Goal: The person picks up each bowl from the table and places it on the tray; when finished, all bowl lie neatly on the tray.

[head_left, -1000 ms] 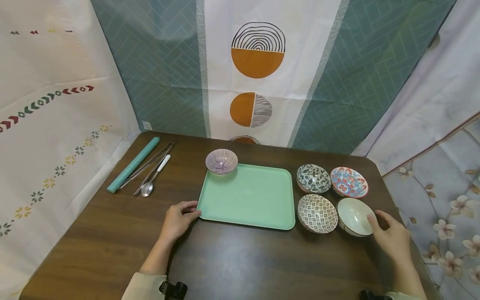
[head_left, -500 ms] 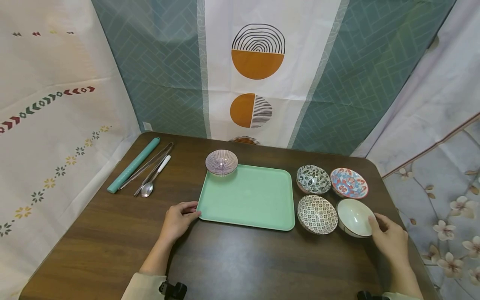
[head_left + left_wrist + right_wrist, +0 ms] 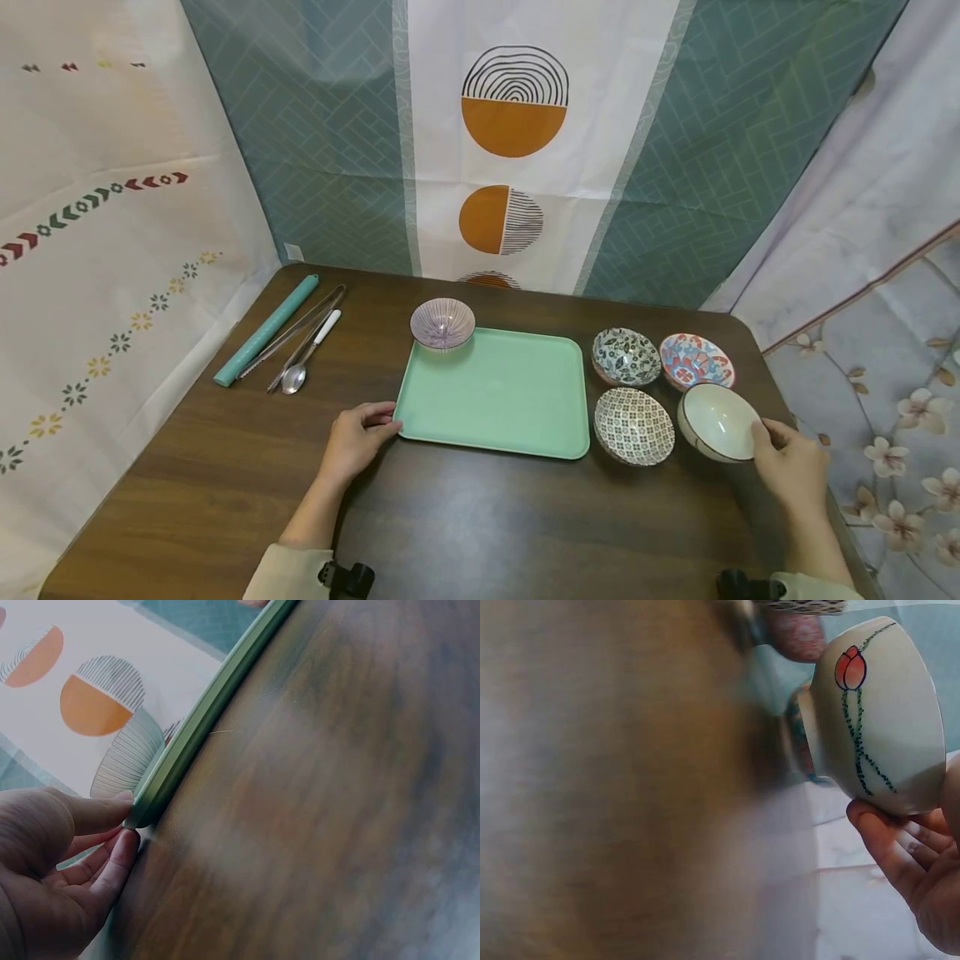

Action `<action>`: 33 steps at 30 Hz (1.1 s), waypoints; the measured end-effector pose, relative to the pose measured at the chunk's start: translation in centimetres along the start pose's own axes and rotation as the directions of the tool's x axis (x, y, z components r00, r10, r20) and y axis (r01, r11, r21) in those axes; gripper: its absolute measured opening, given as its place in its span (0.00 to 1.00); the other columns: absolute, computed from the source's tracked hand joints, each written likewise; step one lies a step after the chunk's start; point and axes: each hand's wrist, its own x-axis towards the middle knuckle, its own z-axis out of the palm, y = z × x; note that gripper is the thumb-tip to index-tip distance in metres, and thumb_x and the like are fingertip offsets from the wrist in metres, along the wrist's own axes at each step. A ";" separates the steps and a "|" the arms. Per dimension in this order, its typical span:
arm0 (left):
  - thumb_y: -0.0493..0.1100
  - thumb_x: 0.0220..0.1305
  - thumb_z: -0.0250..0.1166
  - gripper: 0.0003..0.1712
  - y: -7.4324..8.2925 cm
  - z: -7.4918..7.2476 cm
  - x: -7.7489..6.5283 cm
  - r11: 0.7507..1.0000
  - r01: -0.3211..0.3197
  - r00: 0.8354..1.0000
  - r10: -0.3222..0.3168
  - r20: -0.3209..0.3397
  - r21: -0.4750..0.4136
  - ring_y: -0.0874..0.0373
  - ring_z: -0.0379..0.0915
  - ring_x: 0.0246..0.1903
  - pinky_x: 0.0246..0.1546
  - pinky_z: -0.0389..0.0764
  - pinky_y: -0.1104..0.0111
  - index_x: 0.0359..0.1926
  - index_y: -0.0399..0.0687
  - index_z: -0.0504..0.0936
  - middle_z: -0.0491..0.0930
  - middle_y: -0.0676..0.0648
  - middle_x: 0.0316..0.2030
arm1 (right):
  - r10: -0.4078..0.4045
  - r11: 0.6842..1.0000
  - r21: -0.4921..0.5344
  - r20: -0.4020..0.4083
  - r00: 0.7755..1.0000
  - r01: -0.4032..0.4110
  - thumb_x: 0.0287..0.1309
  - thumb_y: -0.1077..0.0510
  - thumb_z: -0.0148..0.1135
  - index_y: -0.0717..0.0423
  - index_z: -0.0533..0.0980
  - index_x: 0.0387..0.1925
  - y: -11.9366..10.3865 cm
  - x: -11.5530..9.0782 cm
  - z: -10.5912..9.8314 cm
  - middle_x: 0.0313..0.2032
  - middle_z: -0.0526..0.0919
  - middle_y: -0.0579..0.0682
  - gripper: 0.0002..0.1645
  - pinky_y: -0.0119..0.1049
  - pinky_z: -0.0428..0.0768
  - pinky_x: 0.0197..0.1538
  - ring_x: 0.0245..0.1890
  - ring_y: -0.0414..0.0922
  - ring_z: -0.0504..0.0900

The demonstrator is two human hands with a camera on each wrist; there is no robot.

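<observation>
My left hand [image 3: 357,443] is at the near left corner of a light green rectangular tray [image 3: 495,400]. In the left wrist view the thumb [image 3: 101,812] and fingers pinch that corner. A purple-striped bowl [image 3: 443,327] stands on the tray's far left corner. With my right hand [image 3: 793,471] I grip the right side of a white bowl [image 3: 718,422], thumb at its rim. The right wrist view shows a red tulip-like flower painted on the bowl [image 3: 889,727] and its foot raised off the table.
Left of the white bowl stands a brown-patterned bowl [image 3: 634,427]. Behind are a green leaf-patterned bowl [image 3: 627,357] and a red-and-blue bowl [image 3: 697,362]. A teal stick [image 3: 267,330], metal tongs [image 3: 296,331] and a white-handled spoon [image 3: 294,378] lie at the table's left.
My right hand has lifted the white bowl off the table and shifted it slightly right and away from me. The left hand and the tray have stayed put.
</observation>
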 end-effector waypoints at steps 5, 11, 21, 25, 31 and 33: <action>0.32 0.59 0.74 0.16 0.1 -0.1 0.1 1.000 0.002 1.000 -0.002 -0.007 0.002 0.48 0.84 0.40 0.37 0.78 0.80 0.49 0.30 0.86 0.86 0.37 0.38 | -0.003 0.999 0.033 -0.024 1.000 0.004 0.66 0.60 0.59 0.74 0.82 0.46 -1.6 1.0 -1.1 0.36 0.85 0.71 0.19 0.23 0.65 0.30 0.22 0.08 0.58; 0.32 0.59 0.74 0.16 0.0 -0.1 0.1 1.000 -0.002 1.000 0.002 -0.002 0.002 0.48 0.84 0.39 0.36 0.78 0.80 0.49 0.30 0.86 0.86 0.38 0.38 | 0.019 0.999 0.031 0.032 0.999 -0.020 0.69 0.56 0.57 0.71 0.82 0.51 -3.7 2.2 -2.0 0.41 0.86 0.69 0.22 0.21 0.67 0.29 0.25 0.11 0.60; 0.32 0.59 0.74 0.16 0.0 -0.2 -0.1 1.000 0.003 1.000 -0.003 0.000 0.004 0.48 0.85 0.39 0.36 0.79 0.79 0.49 0.30 0.86 0.86 0.38 0.37 | -0.072 0.987 0.146 0.040 0.997 0.066 0.68 0.59 0.59 0.74 0.82 0.48 -8.3 3.0 -0.1 0.38 0.86 0.70 0.19 0.17 0.71 0.29 0.27 0.32 0.82; 0.32 0.60 0.73 0.17 0.1 -0.2 -0.3 1.000 0.013 1.000 -0.013 0.007 -0.001 0.48 0.85 0.39 0.36 0.79 0.78 0.50 0.30 0.85 0.86 0.37 0.38 | -0.131 0.980 0.151 0.003 0.991 0.129 0.65 0.60 0.61 0.71 0.84 0.47 -10.2 2.9 1.5 0.37 0.86 0.67 0.17 0.39 0.81 0.41 0.42 0.62 0.86; 0.31 0.60 0.73 0.17 0.3 -0.2 -0.3 1.000 0.016 1.000 -0.016 0.013 0.003 0.47 0.85 0.39 0.36 0.79 0.78 0.50 0.29 0.85 0.87 0.36 0.38 | -0.216 0.955 0.219 0.049 0.975 0.201 0.65 0.62 0.60 0.71 0.85 0.43 -13.2 2.4 4.0 0.33 0.88 0.65 0.15 0.22 0.75 0.34 0.37 0.59 0.87; 0.31 0.60 0.73 0.16 0.4 -0.2 -0.3 1.000 0.012 1.000 -0.012 0.012 0.010 0.47 0.85 0.39 0.35 0.79 0.78 0.49 0.29 0.85 0.87 0.36 0.37 | -0.243 0.943 0.253 0.079 0.967 0.216 0.66 0.63 0.60 0.71 0.85 0.43 -14.1 2.2 4.8 0.33 0.88 0.65 0.14 0.17 0.71 0.31 0.33 0.56 0.86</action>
